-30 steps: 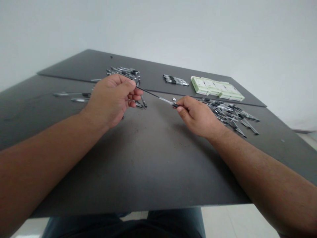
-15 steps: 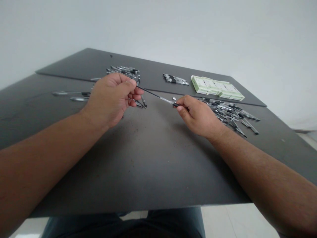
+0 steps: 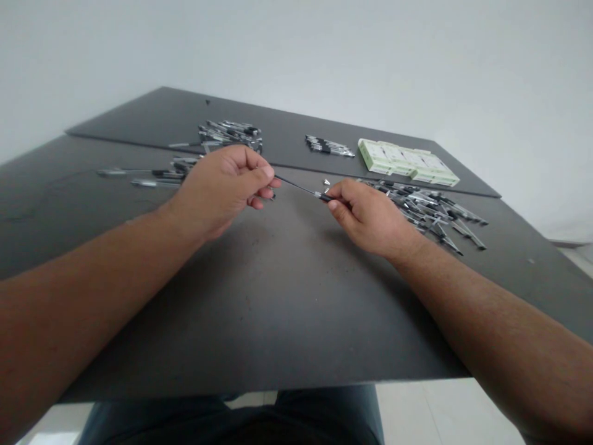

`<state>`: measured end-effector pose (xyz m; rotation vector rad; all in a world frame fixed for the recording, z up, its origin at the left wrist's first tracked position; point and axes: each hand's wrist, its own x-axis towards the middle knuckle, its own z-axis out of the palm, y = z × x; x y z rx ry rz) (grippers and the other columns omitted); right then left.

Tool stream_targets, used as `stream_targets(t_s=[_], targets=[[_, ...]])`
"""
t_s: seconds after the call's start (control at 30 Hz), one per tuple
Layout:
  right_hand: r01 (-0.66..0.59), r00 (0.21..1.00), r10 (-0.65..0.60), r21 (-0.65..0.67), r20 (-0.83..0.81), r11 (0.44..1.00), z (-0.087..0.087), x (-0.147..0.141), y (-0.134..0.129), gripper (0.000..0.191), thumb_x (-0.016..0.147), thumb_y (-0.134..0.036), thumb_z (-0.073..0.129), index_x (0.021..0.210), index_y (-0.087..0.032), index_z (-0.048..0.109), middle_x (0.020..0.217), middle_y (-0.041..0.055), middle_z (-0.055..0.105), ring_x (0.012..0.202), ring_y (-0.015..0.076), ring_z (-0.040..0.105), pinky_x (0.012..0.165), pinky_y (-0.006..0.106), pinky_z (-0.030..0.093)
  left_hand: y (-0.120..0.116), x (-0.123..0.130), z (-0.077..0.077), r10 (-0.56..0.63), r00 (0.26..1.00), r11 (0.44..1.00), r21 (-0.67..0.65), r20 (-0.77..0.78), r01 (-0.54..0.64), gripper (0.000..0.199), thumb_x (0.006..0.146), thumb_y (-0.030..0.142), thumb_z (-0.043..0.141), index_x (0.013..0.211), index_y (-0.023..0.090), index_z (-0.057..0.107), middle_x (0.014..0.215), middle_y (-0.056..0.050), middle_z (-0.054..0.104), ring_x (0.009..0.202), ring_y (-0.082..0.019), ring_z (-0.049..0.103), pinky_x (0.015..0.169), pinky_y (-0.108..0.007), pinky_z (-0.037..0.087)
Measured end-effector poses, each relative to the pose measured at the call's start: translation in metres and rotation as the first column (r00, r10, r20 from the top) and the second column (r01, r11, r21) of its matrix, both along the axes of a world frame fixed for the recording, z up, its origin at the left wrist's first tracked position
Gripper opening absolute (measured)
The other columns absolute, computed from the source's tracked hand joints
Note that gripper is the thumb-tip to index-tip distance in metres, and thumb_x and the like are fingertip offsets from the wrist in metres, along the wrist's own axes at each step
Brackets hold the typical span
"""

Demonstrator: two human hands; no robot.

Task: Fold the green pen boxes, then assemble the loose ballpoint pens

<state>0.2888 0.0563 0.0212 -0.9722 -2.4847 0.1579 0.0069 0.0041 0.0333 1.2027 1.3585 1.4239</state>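
Observation:
Between finger and thumb, my left hand (image 3: 231, 188) pinches the far end of a thin dark ink refill (image 3: 296, 185). The refill's other end runs into a pen barrel (image 3: 325, 197) with a black grip, which my right hand (image 3: 365, 213) holds closed. Most of the barrel is hidden inside the right hand. Small silver pen tips (image 3: 327, 182) lie on the table just beyond the right fingers. A heap of clear and black pen parts (image 3: 430, 213) lies to the right of that hand.
Behind my left hand lies a pile of pens (image 3: 229, 134), with more pens (image 3: 157, 176) to its left. A short row of pens (image 3: 327, 146) and green-white boxes (image 3: 407, 162) are at the back of the dark table (image 3: 287, 309). A seam crosses the tabletop.
My left hand has moved right, towards my right hand, and the exposed length of refill between them is shorter. My right hand has stayed almost in place.

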Motion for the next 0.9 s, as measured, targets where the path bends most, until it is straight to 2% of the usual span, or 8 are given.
stream_targets(t_s=[0.1, 0.2, 0.33, 0.47, 0.63, 0.77, 0.9], targets=[[-0.034, 0.999, 0.034, 0.016, 0.006, 0.999, -0.001, -0.001, -0.002, 0.03, 0.116, -0.033, 0.059, 0.125, -0.02, 0.084, 0.118, 0.0154, 0.09, 0.109, 0.0352, 0.08, 0.1, 0.045, 0.059, 0.002, -0.006, -0.008, -0.076, 0.973, 0.994, 0.055, -0.219, 0.09, 0.016, 0.104, 0.01, 0.079, 0.093, 0.02, 0.073, 0.086, -0.003, 0.084, 0.071, -0.015, 0.074, 0.062, -0.026, 0.056], [-0.054, 0.999, 0.054, 0.013, 0.004, 0.998, -0.002, -0.004, -0.007, 0.028, 0.116, -0.032, 0.062, 0.126, -0.021, 0.085, 0.119, 0.0139, 0.09, 0.11, 0.0339, 0.081, 0.1, 0.043, 0.059, 0.003, -0.013, -0.017, -0.14, 0.901, 0.973, 0.112, -0.412, 0.202, 0.007, 0.1, 0.027, 0.084, 0.097, 0.023, 0.08, 0.08, -0.002, 0.082, 0.068, -0.018, 0.072, 0.065, -0.03, 0.055], [-0.07, 0.997, 0.07, -0.02, -0.015, 0.997, -0.001, -0.011, -0.019, 0.028, 0.114, -0.03, 0.064, 0.129, -0.021, 0.085, 0.115, 0.0114, 0.09, 0.103, 0.0306, 0.081, 0.094, 0.04, 0.058, -0.002, -0.013, -0.023, -0.125, 0.8, 0.939, 0.191, -0.587, 0.287, 0.019, 0.096, 0.043, 0.082, 0.102, 0.025, 0.085, 0.087, -0.003, 0.084, 0.081, -0.023, 0.078, 0.074, -0.035, 0.056], [-0.091, 0.995, 0.089, -0.061, -0.041, 0.994, 0.0, -0.016, -0.027, 0.024, 0.112, -0.031, 0.066, 0.125, -0.022, 0.084, 0.107, 0.0086, 0.09, 0.093, 0.0275, 0.079, 0.088, 0.038, 0.056, -0.009, -0.006, -0.022, -0.184, 0.734, 0.921, 0.146, -0.654, 0.36, 0.021, 0.096, 0.045, 0.079, 0.104, 0.026, 0.084, 0.09, -0.001, 0.085, 0.086, -0.023, 0.081, 0.082, -0.037, 0.06], [-0.093, 0.994, 0.089, -0.069, -0.063, 0.993, 0.0, -0.016, -0.028, 0.02, 0.11, -0.032, 0.066, 0.12, -0.023, 0.08, 0.105, 0.0077, 0.088, 0.088, 0.0258, 0.076, 0.086, 0.037, 0.055, -0.011, -0.006, -0.022, -0.167, 0.718, 0.909, 0.176, -0.676, 0.377, 0.027, 0.096, 0.045, 0.077, 0.114, 0.026, 0.081, 0.101, -0.003, 0.086, 0.093, -0.024, 0.083, 0.089, -0.039, 0.064], [-0.082, 0.994, 0.077, -0.071, -0.074, 0.994, 0.0, -0.015, -0.026, 0.018, 0.11, -0.033, 0.067, 0.118, -0.023, 0.079, 0.105, 0.0076, 0.088, 0.089, 0.0258, 0.076, 0.086, 0.037, 0.054, -0.012, -0.008, -0.021, -0.118, 0.706, 0.908, 0.212, -0.698, 0.361, 0.02, 0.097, 0.042, 0.075, 0.109, 0.026, 0.076, 0.093, -0.002, 0.081, 0.084, -0.023, 0.08, 0.085, -0.038, 0.064], [-0.088, 0.994, 0.083, -0.071, -0.078, 0.994, 0.0, -0.016, -0.026, 0.018, 0.11, -0.033, 0.067, 0.118, -0.023, 0.079, 0.106, 0.0083, 0.087, 0.091, 0.0266, 0.076, 0.088, 0.038, 0.055, -0.015, -0.006, -0.015, -0.1, 0.664, 0.911, 0.2, -0.741, 0.361, 0.014, 0.097, 0.039, 0.071, 0.103, 0.026, 0.073, 0.085, 0.0, 0.077, 0.076, -0.021, 0.074, 0.083, -0.037, 0.062]])
